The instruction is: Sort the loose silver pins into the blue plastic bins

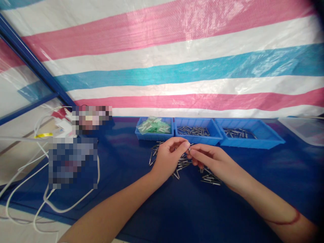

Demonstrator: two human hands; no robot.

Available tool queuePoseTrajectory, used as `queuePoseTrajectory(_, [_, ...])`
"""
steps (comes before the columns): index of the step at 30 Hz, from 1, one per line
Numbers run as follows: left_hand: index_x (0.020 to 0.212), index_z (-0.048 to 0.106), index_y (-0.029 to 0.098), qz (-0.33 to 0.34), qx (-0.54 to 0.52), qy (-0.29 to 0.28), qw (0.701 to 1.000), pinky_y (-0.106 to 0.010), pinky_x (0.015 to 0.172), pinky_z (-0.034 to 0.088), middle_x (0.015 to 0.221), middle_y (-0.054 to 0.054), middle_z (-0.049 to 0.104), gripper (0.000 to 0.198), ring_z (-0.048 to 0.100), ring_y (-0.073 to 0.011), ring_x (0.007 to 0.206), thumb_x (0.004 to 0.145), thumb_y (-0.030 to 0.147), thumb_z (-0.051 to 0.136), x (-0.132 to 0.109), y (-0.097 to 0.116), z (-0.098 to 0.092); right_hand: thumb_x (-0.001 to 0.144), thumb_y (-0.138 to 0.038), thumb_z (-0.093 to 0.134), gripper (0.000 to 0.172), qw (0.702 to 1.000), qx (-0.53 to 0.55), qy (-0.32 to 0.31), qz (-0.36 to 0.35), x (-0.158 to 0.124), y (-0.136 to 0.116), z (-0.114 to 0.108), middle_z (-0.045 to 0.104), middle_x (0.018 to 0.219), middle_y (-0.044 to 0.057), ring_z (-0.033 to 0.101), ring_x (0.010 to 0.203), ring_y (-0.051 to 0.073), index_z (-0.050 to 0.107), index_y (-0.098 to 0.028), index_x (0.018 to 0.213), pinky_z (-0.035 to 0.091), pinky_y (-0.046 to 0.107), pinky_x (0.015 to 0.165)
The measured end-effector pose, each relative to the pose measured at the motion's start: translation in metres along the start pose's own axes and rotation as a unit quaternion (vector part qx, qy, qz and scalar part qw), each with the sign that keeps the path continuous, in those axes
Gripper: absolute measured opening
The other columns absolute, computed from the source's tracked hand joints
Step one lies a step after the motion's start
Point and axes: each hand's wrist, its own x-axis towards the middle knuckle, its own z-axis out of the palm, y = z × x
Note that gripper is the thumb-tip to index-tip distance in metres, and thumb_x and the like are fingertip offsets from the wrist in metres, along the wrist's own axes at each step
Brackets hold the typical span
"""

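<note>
My left hand (167, 158) and my right hand (215, 160) meet above the table, thumbs and fingers pinched around a small shiny metal piece (189, 149). It looks like a blind rivet, though the fingers cover most of it. Beneath and around the hands lie loose blind rivets (178, 172) on the blue table, partly hidden by my left hand. A smaller group of rivets (211, 178) lies under my right hand. Behind them, a blue bin (197, 139) holds more rivets.
Another blue bin (253, 143) to the right also contains rivets. The left blue bin (155, 136) holds small green packets (154, 125). White cables (73, 208) loop over the table's left side. A translucent lid-like plastic piece (303, 130) lies far right. Striped sheeting (177, 74) hangs behind.
</note>
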Motion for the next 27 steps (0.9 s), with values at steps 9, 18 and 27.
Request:
queuePoseTrajectory(9, [0.091, 0.068, 0.015, -0.011, 0.051, -0.013, 0.999, -0.025, 0.072, 0.046, 0.087, -0.004, 0.068, 0.022, 0.060, -0.0140, 0.076, 0.082, 0.034, 0.062, 0.001, -0.001, -0.002, 0.079, -0.039, 0.063, 0.022, 0.992, -0.003, 0.110, -0.059, 0.000, 0.001, -0.003, 0.057, 0.067, -0.001, 0.051, 0.061, 0.011, 0.061, -0.018, 0.084, 0.042, 0.024, 0.057])
queuePoseTrajectory(18, [0.093, 0.064, 0.016, 0.067, 0.184, -0.076, 0.978, -0.025, 0.073, 0.045, 0.088, -0.004, 0.065, 0.020, 0.058, -0.0153, 0.080, 0.089, 0.033, 0.054, -0.002, -0.003, -0.005, 0.083, -0.038, 0.060, 0.016, 0.972, -0.101, 0.154, -0.144, -0.006, 0.000, -0.012, 0.060, 0.084, 0.003, 0.056, 0.074, 0.015, 0.060, -0.022, 0.084, 0.045, 0.027, 0.065])
queuePoseTrajectory(27, [0.122, 0.055, 0.018, 0.250, 0.494, -0.168, 0.816, -0.040, 0.092, 0.037, 0.120, -0.010, 0.061, 0.044, 0.051, -0.0257, 0.110, 0.089, 0.047, 0.050, -0.008, 0.004, -0.009, 0.081, -0.047, 0.053, 0.026, 0.889, -0.315, 0.325, -0.077, -0.012, -0.010, -0.069, 0.066, 0.079, 0.006, 0.060, 0.070, 0.023, 0.062, -0.023, 0.083, 0.041, 0.035, 0.068])
